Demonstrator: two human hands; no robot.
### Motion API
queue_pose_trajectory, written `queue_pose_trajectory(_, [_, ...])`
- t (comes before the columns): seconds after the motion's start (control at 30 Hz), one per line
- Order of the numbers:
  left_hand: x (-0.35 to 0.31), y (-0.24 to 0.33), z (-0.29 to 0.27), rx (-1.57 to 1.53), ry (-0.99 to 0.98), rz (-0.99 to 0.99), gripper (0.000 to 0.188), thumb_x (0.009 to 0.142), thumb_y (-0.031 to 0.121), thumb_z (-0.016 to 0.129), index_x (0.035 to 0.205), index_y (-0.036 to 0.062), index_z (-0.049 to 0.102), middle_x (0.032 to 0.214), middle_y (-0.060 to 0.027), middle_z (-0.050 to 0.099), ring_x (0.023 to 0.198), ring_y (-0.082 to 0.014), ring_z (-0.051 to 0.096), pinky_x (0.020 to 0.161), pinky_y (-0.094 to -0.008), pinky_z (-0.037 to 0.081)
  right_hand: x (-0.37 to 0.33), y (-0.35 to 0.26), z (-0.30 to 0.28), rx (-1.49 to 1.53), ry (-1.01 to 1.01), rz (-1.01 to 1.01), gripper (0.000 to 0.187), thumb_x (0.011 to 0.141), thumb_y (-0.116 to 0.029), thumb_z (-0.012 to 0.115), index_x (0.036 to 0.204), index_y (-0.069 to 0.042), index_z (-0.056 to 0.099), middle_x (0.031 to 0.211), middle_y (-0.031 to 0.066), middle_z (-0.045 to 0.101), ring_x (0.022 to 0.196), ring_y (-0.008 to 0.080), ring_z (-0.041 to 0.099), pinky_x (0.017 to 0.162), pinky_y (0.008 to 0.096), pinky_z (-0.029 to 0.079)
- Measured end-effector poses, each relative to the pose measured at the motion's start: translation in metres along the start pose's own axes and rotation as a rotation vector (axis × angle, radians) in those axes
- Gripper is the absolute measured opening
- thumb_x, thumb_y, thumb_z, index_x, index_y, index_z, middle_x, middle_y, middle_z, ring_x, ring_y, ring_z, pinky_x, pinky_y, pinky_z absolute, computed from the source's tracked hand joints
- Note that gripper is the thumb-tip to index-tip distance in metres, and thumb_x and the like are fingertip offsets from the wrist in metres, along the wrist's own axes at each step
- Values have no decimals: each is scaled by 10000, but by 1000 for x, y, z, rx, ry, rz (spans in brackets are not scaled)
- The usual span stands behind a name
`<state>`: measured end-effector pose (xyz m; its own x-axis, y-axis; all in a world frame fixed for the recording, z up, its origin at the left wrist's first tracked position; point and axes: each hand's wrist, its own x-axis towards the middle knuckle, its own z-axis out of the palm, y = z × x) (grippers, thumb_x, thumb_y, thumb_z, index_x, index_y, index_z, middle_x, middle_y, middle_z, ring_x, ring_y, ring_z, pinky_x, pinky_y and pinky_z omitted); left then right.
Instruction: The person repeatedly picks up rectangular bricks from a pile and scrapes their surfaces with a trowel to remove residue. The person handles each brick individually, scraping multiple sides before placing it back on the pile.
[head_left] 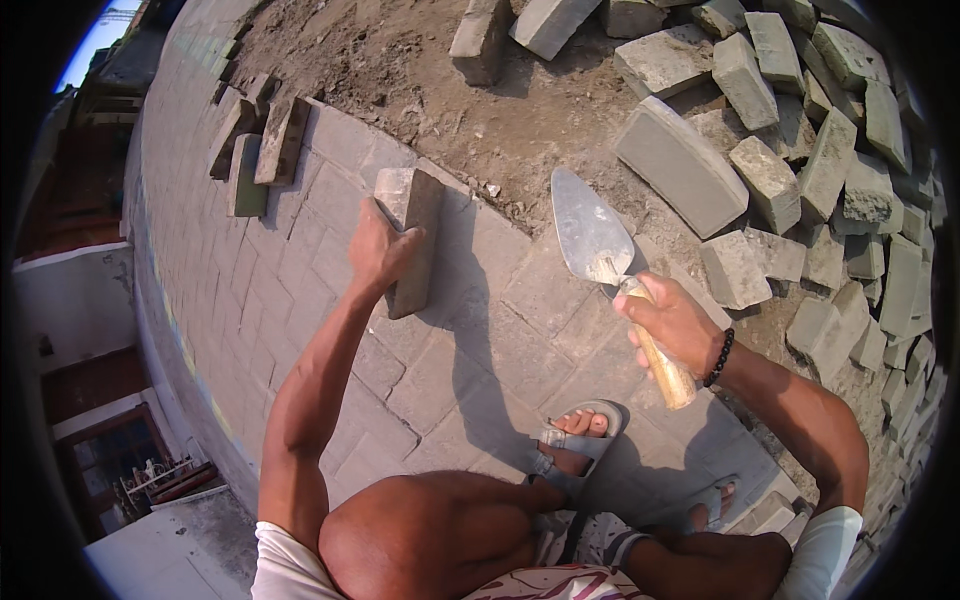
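Note:
My left hand (383, 250) grips a grey paving brick (412, 200) by its side, the brick held on edge over the laid pavers, its shadow falling to the right. In my right hand (675, 325) is a trowel, closed round its worn wooden handle (660, 360). The trowel's flat metal blade (592, 222) points up and away, near the boundary between pavers and bare soil. A black beaded bracelet (719, 358) circles my right wrist.
Laid pavers (520, 340) spread beneath me; loose soil (400, 90) borders them at the far side. A big heap of paving bricks (830, 170) lies on the right. Several loose bricks (270, 150) stand at the far left. A building wall (80, 300) rises at left.

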<state>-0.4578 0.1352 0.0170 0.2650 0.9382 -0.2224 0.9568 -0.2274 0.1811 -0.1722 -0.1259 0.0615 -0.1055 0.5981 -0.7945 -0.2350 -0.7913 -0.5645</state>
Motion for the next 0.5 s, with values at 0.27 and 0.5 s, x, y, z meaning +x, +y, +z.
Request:
queue_pose_trajectory(0.27, [2, 25, -5, -21, -32, 16, 627, 729, 351, 751, 1130, -21, 444, 1052, -269, 625, 1004, -436, 621, 848, -489, 479, -14, 18, 37, -248, -314, 139, 388, 938, -261, 572, 1110, 85, 536, 804, 97, 623, 683, 181, 667, 534, 329, 550])
queue_pose_trajectory(0.5, [-4, 6, -4, 6, 6, 46, 573, 746, 334, 730, 1098, -6, 431, 1042, -252, 602, 959, -444, 624, 806, -515, 488, 9, -57, -23, -401, 18, 179, 330, 941, -304, 568, 1058, 3, 536, 688, 53, 541, 481, 148, 576, 378, 303, 466])
